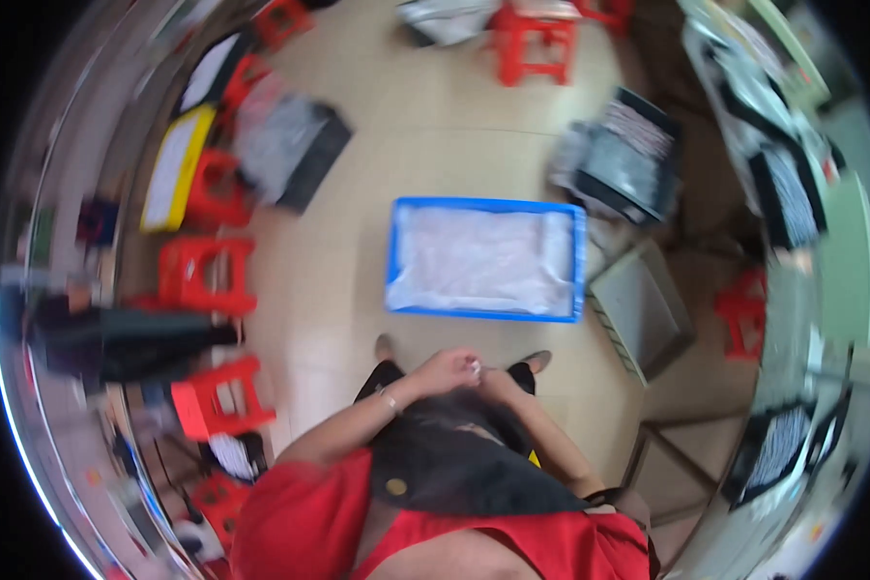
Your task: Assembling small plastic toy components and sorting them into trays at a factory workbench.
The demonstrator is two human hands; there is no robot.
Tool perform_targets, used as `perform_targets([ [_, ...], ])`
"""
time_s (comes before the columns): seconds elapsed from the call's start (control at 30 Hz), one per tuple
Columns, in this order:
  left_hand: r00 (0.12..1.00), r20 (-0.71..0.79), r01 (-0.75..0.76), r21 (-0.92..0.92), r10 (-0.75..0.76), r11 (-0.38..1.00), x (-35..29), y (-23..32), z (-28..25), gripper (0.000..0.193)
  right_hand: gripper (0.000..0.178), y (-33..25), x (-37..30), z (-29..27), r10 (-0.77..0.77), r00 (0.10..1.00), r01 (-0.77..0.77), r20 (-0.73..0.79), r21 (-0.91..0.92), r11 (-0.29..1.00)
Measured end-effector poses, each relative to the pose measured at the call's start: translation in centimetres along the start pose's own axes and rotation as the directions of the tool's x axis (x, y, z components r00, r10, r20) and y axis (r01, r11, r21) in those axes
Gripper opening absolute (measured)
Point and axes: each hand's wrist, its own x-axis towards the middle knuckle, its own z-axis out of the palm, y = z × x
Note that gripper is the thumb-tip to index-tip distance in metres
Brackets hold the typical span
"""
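Observation:
My left hand and my right hand meet in front of my dark apron. At the left fingertips shows a small white thing, too small and blurred to name. The left fingers are pinched together on it. My right hand is curled close beside it, its fingers partly hidden, and I cannot make out what they hold. On the floor ahead of my feet lies a blue tray with a whitish, crumpled plastic covering inside.
A grey-green crate leans right of the tray. Dark bins with plastic bags stand farther off, one right, one left. Red stools line the left side, near a person in dark clothes. A workbench runs along the right.

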Motion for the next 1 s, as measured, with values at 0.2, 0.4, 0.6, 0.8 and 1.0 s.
perform_targets([
  [0.2, 0.949, -0.242, -0.296, -0.484, 0.199, 0.823, -12.7, 5.0, -16.5, 0.032, 0.023, -2.3, 8.5, 5.5, -0.038, 0.998, 0.018, -0.042, -0.393, 0.919],
  [0.4, 0.629, -0.476, -0.753, -0.175, 0.615, 0.634, -24.7, 11.9, -26.9, 0.036, 0.023, -16.1, 14.5, 6.1, -0.146, 0.989, 0.148, 0.028, -0.142, 0.979],
  [0.6, 0.405, -0.614, -0.735, 0.222, 0.677, 0.641, -26.7, 13.9, -33.7, 0.035, 0.022, -19.1, 18.3, 4.9, 0.044, 0.999, -0.045, -0.003, -0.005, 0.999],
  [0.8, 0.351, -0.603, -0.694, 0.346, 0.716, 0.632, -23.9, 18.5, -42.5, 0.031, 0.024, -14.9, 24.9, 5.1, 0.388, 0.916, -0.398, 0.104, 0.105, 0.911],
  [1.0, 0.634, -0.648, -0.461, 0.123, 0.422, 0.879, -18.3, 22.9, -53.1, 0.016, 0.024, -22.9, 41.3, -2.3, 0.045, 0.999, -0.037, 0.024, -0.256, 0.966],
])
